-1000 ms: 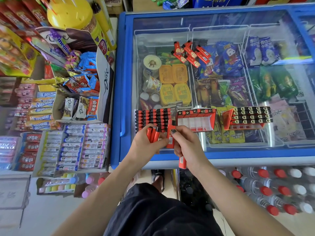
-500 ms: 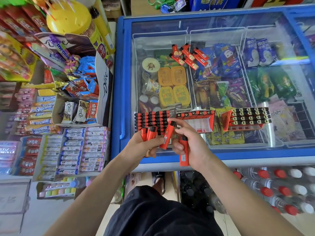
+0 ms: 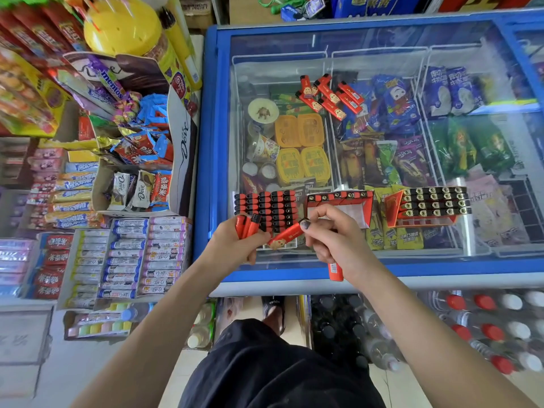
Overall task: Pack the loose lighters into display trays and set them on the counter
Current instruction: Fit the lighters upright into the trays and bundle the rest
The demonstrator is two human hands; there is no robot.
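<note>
At the centre of the frame, the left hand (image 3: 235, 245) gripped a bunch of lighters (image 3: 247, 225) while the right hand (image 3: 332, 240) pinched one lighter (image 3: 285, 236) and held another in its palm. The step appeared to be loading the part-filled tray (image 3: 338, 206) on the freezer-lid bench (image 3: 412, 269); next, probably, slotting that lighter upright.
</note>
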